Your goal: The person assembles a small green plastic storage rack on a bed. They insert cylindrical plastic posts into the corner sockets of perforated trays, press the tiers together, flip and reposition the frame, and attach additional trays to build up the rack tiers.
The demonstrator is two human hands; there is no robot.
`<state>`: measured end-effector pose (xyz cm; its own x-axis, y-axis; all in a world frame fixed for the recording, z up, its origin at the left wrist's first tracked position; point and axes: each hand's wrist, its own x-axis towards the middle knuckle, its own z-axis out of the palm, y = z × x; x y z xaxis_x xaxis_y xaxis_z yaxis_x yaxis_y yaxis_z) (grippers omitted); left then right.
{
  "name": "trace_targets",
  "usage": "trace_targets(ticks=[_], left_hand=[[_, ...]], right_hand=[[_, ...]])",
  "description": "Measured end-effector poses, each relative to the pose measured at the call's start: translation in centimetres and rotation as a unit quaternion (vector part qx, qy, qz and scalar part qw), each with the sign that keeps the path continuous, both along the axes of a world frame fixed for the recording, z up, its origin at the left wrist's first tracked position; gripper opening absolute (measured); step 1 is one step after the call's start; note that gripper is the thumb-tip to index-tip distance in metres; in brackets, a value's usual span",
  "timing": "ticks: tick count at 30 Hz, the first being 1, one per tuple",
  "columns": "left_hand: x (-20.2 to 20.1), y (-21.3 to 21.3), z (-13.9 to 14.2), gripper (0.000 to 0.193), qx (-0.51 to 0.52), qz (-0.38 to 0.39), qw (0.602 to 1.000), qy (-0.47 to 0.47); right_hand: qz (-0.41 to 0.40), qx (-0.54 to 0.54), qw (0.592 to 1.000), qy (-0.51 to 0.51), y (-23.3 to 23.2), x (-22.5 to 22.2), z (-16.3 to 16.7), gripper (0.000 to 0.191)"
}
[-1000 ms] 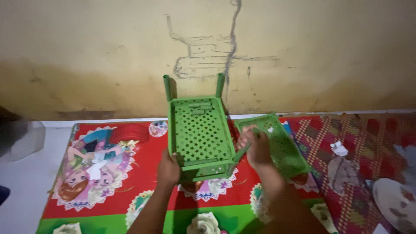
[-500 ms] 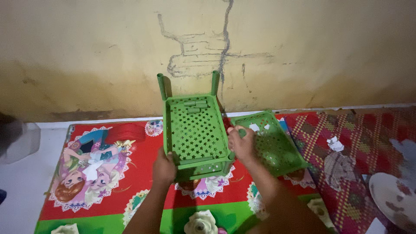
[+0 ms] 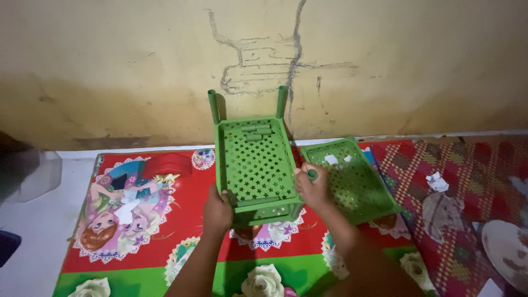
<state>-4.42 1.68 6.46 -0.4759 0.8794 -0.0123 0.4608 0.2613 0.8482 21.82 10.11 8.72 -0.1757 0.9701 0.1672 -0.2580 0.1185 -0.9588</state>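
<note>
tray (image 3: pixel 254 165) is up off the mat (image 3: pixel 165 220), tilted, two legs (image 3: pixel 213 105) pointing at the wall (image 3: pixel 385 66). our left hand (image 3: pixel 218 212) clamps the near left corner, fingers clenched on the rim. our right hand (image 3: pixel 312 190) sits at the near right corner, fingers pinching a short green peg (image 3: pixel 312 175) right at the corner socket, so we read the step as fitting a third leg. we judge the next move needs the peg lined up straight with the socket and pushed home while the left hand keeps the tray from twisting. second green tray (image 3: pixel 352 176) lies flat on the mat just right of it, a few white scraps in it. crumpled paper (image 3: pixel 437 181) and a white plate (image 3: pixel 509 250) are further right on the woven mat (image 3: pixel 467 192). versus a second ago: tray held in much the same pose, right hand has come in from the second tray's edge to the near right corner.
</note>
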Motion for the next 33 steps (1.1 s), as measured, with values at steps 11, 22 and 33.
trace_targets(ticks=[11,22,33], left_hand=[[-0.1,-0.1,0.7,0.067,-0.006,-0.019,1.000,-0.005],[3.8,-4.6,-2.4,0.081,0.178,0.003,0.975,0.135],[-1.5,-5.8,5.1,0.066,0.053,-0.235,0.879,0.411]], right_hand=[[-0.047,0.072,0.993,-0.082,-0.8,0.2,-0.2,0.033],[-0.254,-0.014,0.945,-0.204,-7.6,-1.1,-2.9,0.063],[-0.172,0.079,0.916,-0.353,1.6,-0.1,-1.5,0.067]])
